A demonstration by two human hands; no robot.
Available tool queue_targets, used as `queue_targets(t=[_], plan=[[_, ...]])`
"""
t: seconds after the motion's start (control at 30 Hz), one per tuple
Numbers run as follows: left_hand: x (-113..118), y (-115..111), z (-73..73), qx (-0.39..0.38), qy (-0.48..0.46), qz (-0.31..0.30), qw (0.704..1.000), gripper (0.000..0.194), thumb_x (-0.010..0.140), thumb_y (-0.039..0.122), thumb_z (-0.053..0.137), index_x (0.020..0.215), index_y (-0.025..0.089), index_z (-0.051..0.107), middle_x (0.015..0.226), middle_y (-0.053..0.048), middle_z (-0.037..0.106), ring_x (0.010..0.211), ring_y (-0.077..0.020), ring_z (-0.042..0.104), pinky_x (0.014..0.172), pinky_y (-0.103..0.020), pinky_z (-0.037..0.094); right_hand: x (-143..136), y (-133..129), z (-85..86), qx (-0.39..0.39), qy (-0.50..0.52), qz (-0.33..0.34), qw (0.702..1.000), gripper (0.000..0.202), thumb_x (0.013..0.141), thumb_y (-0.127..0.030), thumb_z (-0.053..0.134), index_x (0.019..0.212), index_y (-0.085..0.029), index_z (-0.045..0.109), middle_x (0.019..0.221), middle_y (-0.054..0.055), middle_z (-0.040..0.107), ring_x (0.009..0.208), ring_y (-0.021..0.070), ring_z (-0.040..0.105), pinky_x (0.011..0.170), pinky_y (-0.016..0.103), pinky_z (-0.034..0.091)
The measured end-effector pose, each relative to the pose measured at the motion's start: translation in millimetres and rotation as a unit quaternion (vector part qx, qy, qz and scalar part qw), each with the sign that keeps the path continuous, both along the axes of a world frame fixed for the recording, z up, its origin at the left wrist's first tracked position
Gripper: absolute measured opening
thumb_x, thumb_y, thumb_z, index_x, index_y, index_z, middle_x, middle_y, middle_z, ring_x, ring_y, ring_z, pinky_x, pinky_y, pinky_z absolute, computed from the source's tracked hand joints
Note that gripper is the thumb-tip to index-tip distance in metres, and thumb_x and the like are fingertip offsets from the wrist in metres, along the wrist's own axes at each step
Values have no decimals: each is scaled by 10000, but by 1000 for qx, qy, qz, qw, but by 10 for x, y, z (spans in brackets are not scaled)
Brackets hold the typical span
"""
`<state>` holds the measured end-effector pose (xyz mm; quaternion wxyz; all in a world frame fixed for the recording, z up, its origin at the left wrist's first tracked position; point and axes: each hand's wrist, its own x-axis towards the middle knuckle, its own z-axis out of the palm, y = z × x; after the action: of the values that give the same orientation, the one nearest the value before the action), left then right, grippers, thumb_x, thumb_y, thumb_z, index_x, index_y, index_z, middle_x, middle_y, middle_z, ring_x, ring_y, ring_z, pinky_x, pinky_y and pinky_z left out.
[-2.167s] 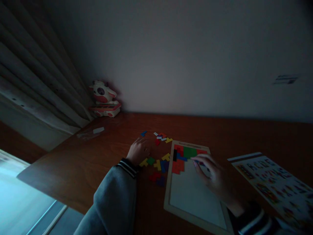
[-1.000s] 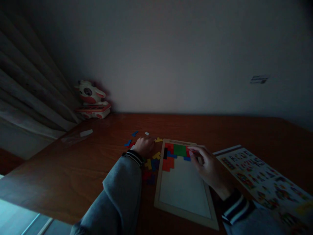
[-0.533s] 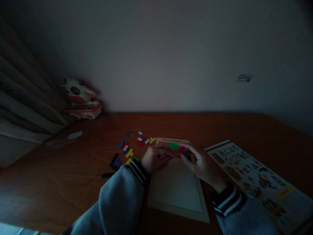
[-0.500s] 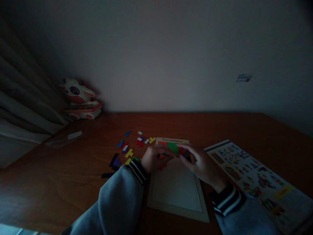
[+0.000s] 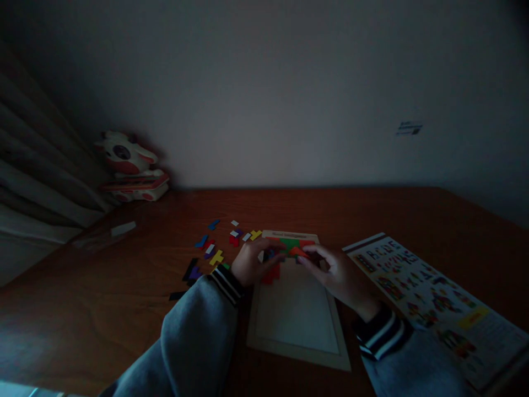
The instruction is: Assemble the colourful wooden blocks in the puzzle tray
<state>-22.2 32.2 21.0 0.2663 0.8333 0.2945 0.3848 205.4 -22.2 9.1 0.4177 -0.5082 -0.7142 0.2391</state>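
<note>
A pale framed board (image 5: 298,314) lies on the table, with red and green pieces (image 5: 290,242) along its far end. Over the board's left edge is my left hand (image 5: 257,261), its thumb and fingers apart, with nothing visible between them. Between the fingertips of my right hand (image 5: 336,273), above the far part of the board, is an orange-red piece (image 5: 298,252). More red pieces (image 5: 270,274) lie on the board just below my left hand; dark and blue ones there are partly covered by the fingers.
Several loose coloured pieces (image 5: 216,257) lie left of the board. A printed pattern sheet (image 5: 438,298) is at the right. A cow figure (image 5: 130,165) stands at the back left near a curtain (image 5: 37,165). A white strip (image 5: 123,229) lies on the table at the left.
My hands have moved slightly apart, and my left fingers have opened. The orange-red piece now shows at my right fingertips, and more of the green and red pieces is uncovered.
</note>
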Motion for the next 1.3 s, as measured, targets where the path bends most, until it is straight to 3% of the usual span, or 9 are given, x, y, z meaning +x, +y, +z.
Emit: queue_targets(t=[0.13,0.3,0.4,0.5,0.6,0.73,0.97,1.3], plan=[[-171,83,-2,122,68,57,989,154,923,242,598,1017,165,693,925,-75,732,809,-163,674,774,-289,553,-9,2,-11,11,14,-3,1000,189,912,-361,601,1042,-237,661,877,23,741,753,156,696,649,266,557],[-358,70,-113,253,143,35,956,175,940,215,533,994,168,692,911,-85,734,850,-188,685,794,-324,570,-50,-52,46,82,-43,60,994,129,913,-320,603,942,-261,714,928,40,669,868,166,665,761,303,569],[-498,79,-126,280,187,23,941,181,940,215,532,992,170,699,905,-84,737,857,-187,686,783,-314,575,-58,-67,48,92,-67,74,991,156,919,-327,591,964,-286,735,886,30,622,826,155,647,721,280,569],[-726,149,-62,275,228,25,934,205,948,228,522,1032,182,703,952,-84,737,889,-184,688,820,-324,571,-51,-63,33,98,-73,78,989,181,926,-314,581,1013,-301,739,872,25,619,798,150,646,705,270,567],[-1007,193,25,242,240,65,938,181,920,300,587,978,192,721,943,-75,739,870,-189,693,801,-318,570,-33,-53,0,106,-76,85,988,198,926,-299,588,1059,-316,734,885,24,621,812,152,645,724,278,565],[-1248,43,67,182,229,60,954,224,864,392,676,965,199,728,904,-58,740,850,-177,694,797,-293,564,-30,-63,-64,110,-100,131,980,211,922,-284,594,1079,-327,728,906,26,603,819,150,633,723,282,561],[-1212,-389,-73,169,194,-73,964,359,803,402,755,1077,175,707,977,-91,761,902,-213,690,802,-340,581,-95,-119,-80,120,-120,168,971,220,898,-227,595,1046,-308,737,899,34,604,806,154,628,695,277,562],[-1126,-453,-212,164,152,-89,971,215,882,233,659,1086,184,708,984,-78,770,903,-185,719,821,-314,605,-76,-94,-81,120,-124,151,973,240,898,-250,608,1093,-328,725,913,31,628,831,167,643,729,306,578]])
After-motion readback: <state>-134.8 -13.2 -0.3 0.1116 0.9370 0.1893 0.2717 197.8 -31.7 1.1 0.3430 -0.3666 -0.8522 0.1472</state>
